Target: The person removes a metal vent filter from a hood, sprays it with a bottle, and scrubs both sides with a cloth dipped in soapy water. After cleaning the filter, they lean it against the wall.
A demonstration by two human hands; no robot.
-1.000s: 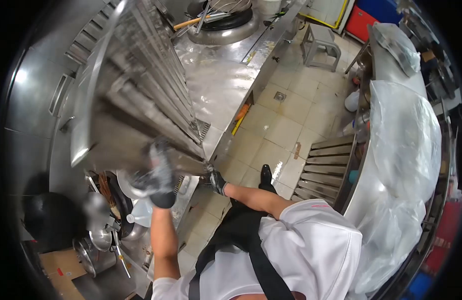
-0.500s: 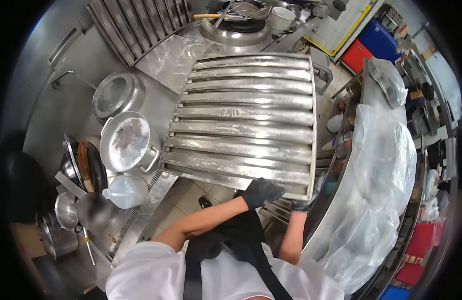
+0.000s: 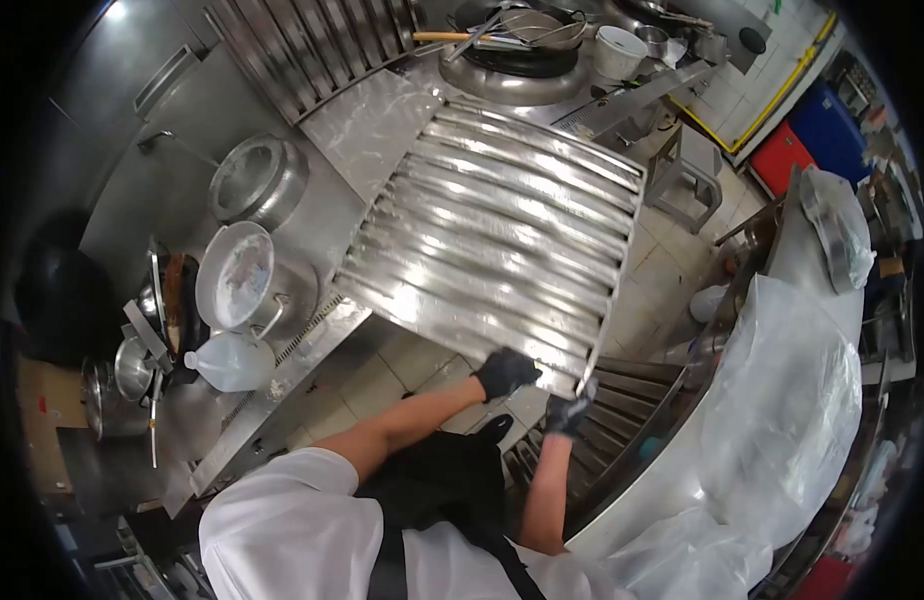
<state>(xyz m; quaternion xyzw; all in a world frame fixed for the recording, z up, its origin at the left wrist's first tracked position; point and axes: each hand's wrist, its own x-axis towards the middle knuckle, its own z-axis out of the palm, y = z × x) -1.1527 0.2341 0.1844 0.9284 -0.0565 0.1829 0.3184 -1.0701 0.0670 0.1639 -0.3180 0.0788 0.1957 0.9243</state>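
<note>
A ribbed steel hood baffle filter (image 3: 497, 230) is held out in front of me, tilted, its surface wet and shiny. On its near edge, my left hand (image 3: 509, 374) in a black glove is closed, fingers wrapped round the rim. Close by, my right hand (image 3: 570, 411), also gloved, grips the near right corner. The filter's far left side overlaps the steel counter (image 3: 367, 125) in this view. Below my right hand, a second slatted filter (image 3: 622, 405) leans low by the right-hand bench.
Left on the counter are a two-handled pot (image 3: 237, 275), a round metal pot (image 3: 257, 180) and a plastic jug (image 3: 230, 361). Another baffle filter (image 3: 317, 45) stands at the back wall. A wok (image 3: 517, 60), a grey stool (image 3: 687, 175) and a plastic-covered bench (image 3: 782, 390) lie beyond.
The baffle filter has turned clockwise and tilted, its right side swinging toward me, with both hands still on it. My view has shifted, showing more of the stool and the lower filter.
</note>
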